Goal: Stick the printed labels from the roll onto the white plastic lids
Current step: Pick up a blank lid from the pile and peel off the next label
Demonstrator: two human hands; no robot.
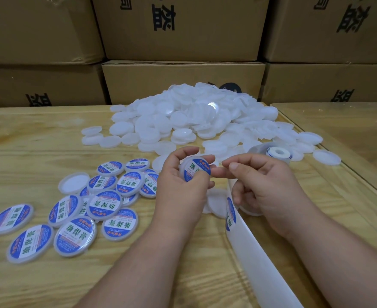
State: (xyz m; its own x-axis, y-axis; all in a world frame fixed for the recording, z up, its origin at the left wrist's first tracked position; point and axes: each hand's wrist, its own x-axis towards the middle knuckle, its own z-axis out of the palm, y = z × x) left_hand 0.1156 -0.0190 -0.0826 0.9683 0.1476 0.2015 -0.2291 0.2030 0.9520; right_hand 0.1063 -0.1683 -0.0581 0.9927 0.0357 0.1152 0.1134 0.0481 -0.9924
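— White plastic is what fills the far middle of the worktop (38,138) in the head view: a heap of bare lids (196,116) is piled in front of stacked cardboard boxes (183,81).

— And the lid being worked on?

— One labelled lid (195,171) is held tilted above the worktop in the left hand (181,181), its grip closed round the rim by curled fingers and thumb. A blue and white printed label is seen on its face.

— How is the right hand (263,187) placed?

— It is held just beside that lid, fingers curled, the fingertips (234,166) brought together close to the lid's edge. Whether anything is pinched there cannot be told.

— The roll?

— The label roll (278,153) is laid at the heap's near right edge. A strip of backing paper (249,245) is run from under the right hand toward the bottom edge, one label (230,213) still on it.

— Finished pieces?

— Labelled lids (76,216) are scattered at the left, some overlapping.
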